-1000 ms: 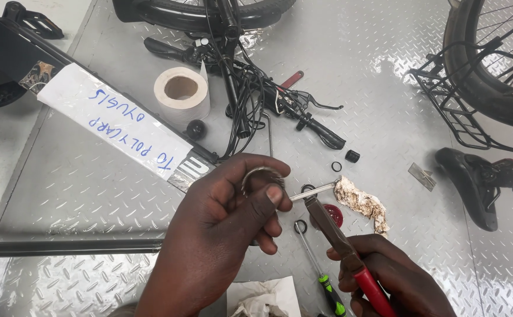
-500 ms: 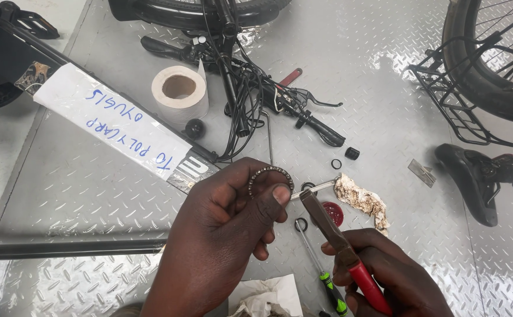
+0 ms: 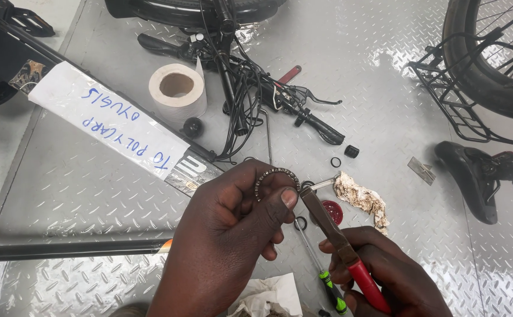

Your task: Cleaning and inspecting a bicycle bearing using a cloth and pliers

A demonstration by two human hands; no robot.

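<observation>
Both hands busy, frame centre: left hand (image 3: 233, 235) pinches bearing ring (image 3: 276, 179); right hand (image 3: 385, 276) clamps red-handled pliers (image 3: 338, 243), tip at ring. Step: working the ring. Next likely needs steady pinch.

Bearing ring (image 3: 275, 179) x1. Red-handled pliers (image 3: 338, 246) x1. Green-handled screwdriver (image 3: 327, 282) x1. Tape roll (image 3: 177, 88) x1. Dirty rag (image 3: 359, 196) x1. Small black rings approx. x2 (image 3: 335, 162). Black cap (image 3: 352, 151) x1. Bike saddle (image 3: 473, 176) x1. Red disc (image 3: 332, 211) x1.
</observation>
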